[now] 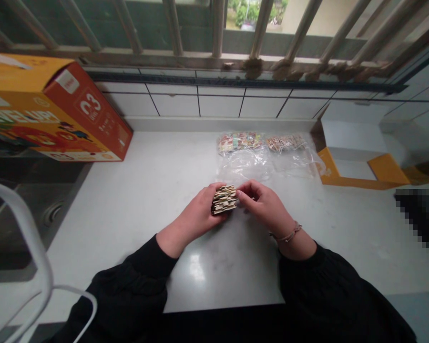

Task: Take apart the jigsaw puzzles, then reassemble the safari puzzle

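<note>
Roughly, stack [223,199] layered 9-to-3 o'clock; left hand [203,206] clasps it; right hand [262,202], fingertips drawn in, at 2-o'clock edge, pinch unclear.

Glossy pale countertop [139,205], crinkled clear plastic bags [243,164], matt black cloth sleeves [128,281].
</note>
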Demonstrator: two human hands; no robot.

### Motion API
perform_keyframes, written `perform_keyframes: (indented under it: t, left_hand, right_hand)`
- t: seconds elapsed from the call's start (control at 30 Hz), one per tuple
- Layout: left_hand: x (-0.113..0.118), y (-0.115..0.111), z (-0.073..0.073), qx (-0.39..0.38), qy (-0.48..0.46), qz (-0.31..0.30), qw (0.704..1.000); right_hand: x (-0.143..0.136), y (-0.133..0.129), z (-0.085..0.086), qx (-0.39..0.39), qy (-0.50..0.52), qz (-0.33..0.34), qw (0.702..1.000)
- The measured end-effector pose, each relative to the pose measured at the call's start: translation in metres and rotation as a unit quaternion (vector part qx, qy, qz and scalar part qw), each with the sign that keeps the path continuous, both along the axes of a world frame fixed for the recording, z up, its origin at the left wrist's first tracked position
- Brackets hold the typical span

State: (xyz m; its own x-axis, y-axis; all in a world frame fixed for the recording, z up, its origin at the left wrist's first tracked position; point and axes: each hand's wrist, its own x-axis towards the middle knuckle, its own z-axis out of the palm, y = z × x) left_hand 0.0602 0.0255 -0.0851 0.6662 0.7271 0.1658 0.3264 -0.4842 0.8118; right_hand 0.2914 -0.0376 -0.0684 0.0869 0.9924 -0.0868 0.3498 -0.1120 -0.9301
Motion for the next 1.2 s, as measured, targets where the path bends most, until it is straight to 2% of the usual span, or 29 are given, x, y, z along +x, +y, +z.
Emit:
perform_keyframes:
  t: [0.3, 0.57, 0.9, 1.0, 1.13, 1.2]
  left_hand:
    - [-0.001, 0.0, 0.0, 0.01, 0.007, -0.006, 1.0]
    - [0.002, 0.002, -0.001, 0.021, -0.005, -0.042, 0.999]
    - [0.001, 0.0, -0.001, 0.003, -0.008, -0.013, 1.0]
    - [0.0, 0.0, -0.001, 0.0, -0.008, 0.002, 1.0]
    - [-0.002, 0.001, 0.001, -0.029, -0.008, -0.007, 1.0]
    - [-0.005, 0.001, 0.002, -0.033, -0.02, -0.01, 0.999]
  right_hand:
    - [-0.007, -0.003, -0.006, 0.013, 0.021, -0.004, 1.0]
    - [-0.025, -0.002, -0.009, 0.096, -0.042, -0.043, 0.994]
    - [-0.016, 0.0, -0.012, 0.061, 0.012, -0.053, 0.997]
    - [-0.009, -0.002, -0.009, 0.086, -0.012, -0.013, 0.996]
    - [0.004, -0.001, -0.005, 0.116, -0.078, 0.104, 0.985]
    - [0.007, 0.0, -0.002, 0.128, -0.1, 0.137, 0.977]
